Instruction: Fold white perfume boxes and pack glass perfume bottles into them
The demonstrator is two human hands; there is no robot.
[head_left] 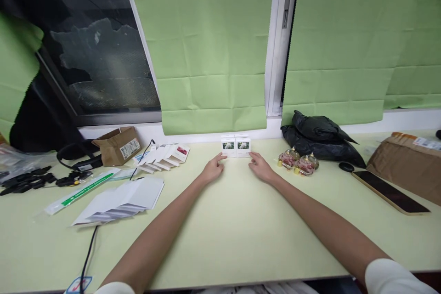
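Note:
Two small stacks of white boxes, a left stack [228, 147] and a right stack [243, 147], stand side by side near the back of the table. Their fronts carry a picture of white flowers on green. My left hand [212, 169] reaches to the left stack's lower front corner, fingertips at its side. Mirroring it, my right hand [262, 168] has its fingertips at the lower right corner of the right stack. Both hands have fingers stretched towards the boxes, and neither is wrapped round one.
Folded white cards [120, 200] and more printed cards [163, 156] lie left, near an open brown carton [119, 147] and a black cable [88, 252]. On the right are ornate trinkets [306, 164], black plastic bags [320, 140], a phone [389, 191] and a brown parcel [408, 163].

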